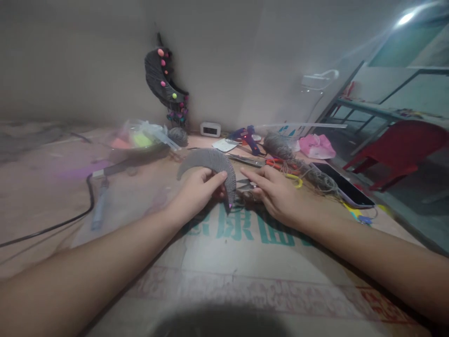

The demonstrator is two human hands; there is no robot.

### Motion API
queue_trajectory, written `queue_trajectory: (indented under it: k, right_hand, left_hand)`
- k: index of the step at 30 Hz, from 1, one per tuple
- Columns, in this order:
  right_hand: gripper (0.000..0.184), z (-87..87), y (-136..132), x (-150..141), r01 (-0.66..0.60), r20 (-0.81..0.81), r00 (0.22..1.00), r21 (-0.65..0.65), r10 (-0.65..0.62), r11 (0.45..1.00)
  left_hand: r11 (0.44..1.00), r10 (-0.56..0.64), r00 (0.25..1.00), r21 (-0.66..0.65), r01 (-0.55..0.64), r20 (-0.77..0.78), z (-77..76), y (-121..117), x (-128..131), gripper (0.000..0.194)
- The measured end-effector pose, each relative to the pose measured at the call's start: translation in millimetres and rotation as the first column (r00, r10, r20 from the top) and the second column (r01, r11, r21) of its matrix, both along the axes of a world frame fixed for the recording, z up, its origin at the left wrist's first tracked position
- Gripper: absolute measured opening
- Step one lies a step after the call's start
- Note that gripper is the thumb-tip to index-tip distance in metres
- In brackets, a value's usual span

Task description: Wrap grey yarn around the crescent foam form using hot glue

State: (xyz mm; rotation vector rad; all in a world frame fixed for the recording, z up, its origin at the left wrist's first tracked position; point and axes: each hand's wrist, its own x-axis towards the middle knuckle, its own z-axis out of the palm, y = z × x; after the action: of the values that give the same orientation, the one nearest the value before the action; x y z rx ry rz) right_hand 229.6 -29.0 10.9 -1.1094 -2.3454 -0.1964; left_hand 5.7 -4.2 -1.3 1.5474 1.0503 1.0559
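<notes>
My left hand [201, 189] is closed around a crescent [213, 161] wrapped in grey yarn, thumb on its front face. The crescent's lower tip, with a small pink-purple spot, points down toward the table. To its right, my right hand [277, 194] has curled fingers, the index finger reaching toward the crescent. Metal scissor blades [244, 185] show beside those fingertips, and a yellow handle loop [297, 180] shows behind the hand. Whatever the right fingers pinch is hidden; something greyish lies below them.
A decorated dark crescent [156, 77] hangs on the wall. Along the back stand a bowl [140, 145], a small clock [210, 129], a glue gun [247, 138] and grey yarn [278, 145]. A phone [343, 185] lies right, a black cable [91, 201] left. A red chair [403, 145] stands beyond.
</notes>
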Motion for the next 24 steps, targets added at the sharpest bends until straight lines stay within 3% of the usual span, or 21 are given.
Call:
queue_trajectory:
  k: [8, 24]
  right_hand:
    - [0.032, -8.8, 1.9, -3.8, -0.096, 0.024, 0.995, 0.167, 0.093, 0.981]
    - [0.028, -9.0, 0.9, -6.1, -0.128, 0.015, 0.992, 0.122, 0.127, 0.984]
  left_hand:
    - [1.0, 0.001, 1.0, -0.005, -0.001, -0.012, -1.1, 0.4, -0.5, 0.036]
    - [0.999, -0.054, 0.998, 0.0, 0.054, -0.044, 3.4, 0.3, -2.0, 0.039]
